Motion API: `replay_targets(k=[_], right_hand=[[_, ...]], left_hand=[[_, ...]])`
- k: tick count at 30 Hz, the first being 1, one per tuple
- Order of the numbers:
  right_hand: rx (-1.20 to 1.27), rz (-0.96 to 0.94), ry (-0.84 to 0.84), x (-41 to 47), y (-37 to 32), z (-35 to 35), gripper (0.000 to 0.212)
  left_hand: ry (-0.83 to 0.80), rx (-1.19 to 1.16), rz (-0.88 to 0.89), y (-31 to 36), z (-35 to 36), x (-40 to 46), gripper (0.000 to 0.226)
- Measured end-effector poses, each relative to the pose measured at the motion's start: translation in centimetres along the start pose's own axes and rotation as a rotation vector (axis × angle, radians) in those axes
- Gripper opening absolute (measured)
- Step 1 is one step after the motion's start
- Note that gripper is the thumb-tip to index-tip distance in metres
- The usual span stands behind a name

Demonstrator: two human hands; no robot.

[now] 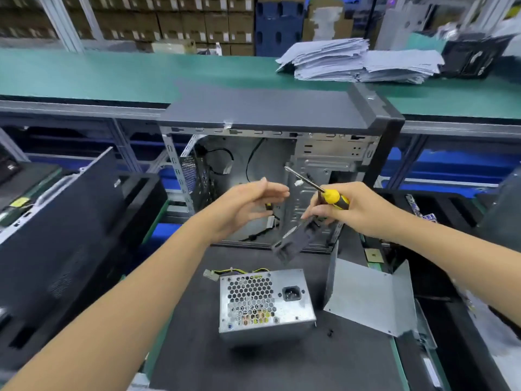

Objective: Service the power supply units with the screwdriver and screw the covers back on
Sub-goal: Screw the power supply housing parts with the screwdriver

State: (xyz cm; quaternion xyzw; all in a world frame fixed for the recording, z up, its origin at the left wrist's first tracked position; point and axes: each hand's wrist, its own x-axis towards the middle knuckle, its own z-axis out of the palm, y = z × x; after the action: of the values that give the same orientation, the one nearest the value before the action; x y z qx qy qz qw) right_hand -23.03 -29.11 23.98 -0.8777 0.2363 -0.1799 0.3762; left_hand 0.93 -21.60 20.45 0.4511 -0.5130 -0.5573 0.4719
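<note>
Fingers of the right hand (358,213) grip the screwdriver (324,193) and a dark part (296,241) at frame centre; left hand (251,204) is relaxed, empty; power supply unit (265,303) below, its cover (369,297) beside; I would put the part down before screwing.

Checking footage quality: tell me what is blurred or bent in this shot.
Head view: the dark part under the right hand is motion-blurred; the bench edge bows from wide-angle distortion; far shelves are soft; the power supply is sharp.
</note>
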Motion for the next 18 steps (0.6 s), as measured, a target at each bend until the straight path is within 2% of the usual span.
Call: replay_targets(k=[3,5,7,9,11,13,18], right_hand=[[0.086,-0.032,-0.087,2.5,-1.1,1.8,0.013],[0.099,-0.056,-0.105,4.1,-1.3,3.2,0.013],[0.128,-0.06,-0.101,5.4,-0.9,4.4,0.015],[0.134,-0.028,-0.104,6.2,-0.1,5.4,0.017],[0.161,0.047,-0.12,6.6,1.1,6.1,0.018],[0.215,0.141,-0.144,6.8,2.1,7.2,0.017],[0.136,0.214,-0.245,6.2,3.9,9.9,0.006]], left_hand=[[0.004,0.063,-0.184,-3.3,-2.2,-1.7,0.05],[-0.102,-0.111,-0.299,-4.9,-2.6,-2.4,0.053],[-0.102,-0.221,-0.277,-5.8,-2.8,-3.0,0.051],[0.036,-0.222,-0.207,-6.3,-3.3,-3.4,0.042],[0.21,-0.121,-0.172,-6.7,-4.1,-3.7,0.027],[0.292,0.019,-0.167,-7.1,-5.0,-4.1,0.016],[0.258,0.244,-0.258,-8.1,-4.0,-5.2,0.02]])
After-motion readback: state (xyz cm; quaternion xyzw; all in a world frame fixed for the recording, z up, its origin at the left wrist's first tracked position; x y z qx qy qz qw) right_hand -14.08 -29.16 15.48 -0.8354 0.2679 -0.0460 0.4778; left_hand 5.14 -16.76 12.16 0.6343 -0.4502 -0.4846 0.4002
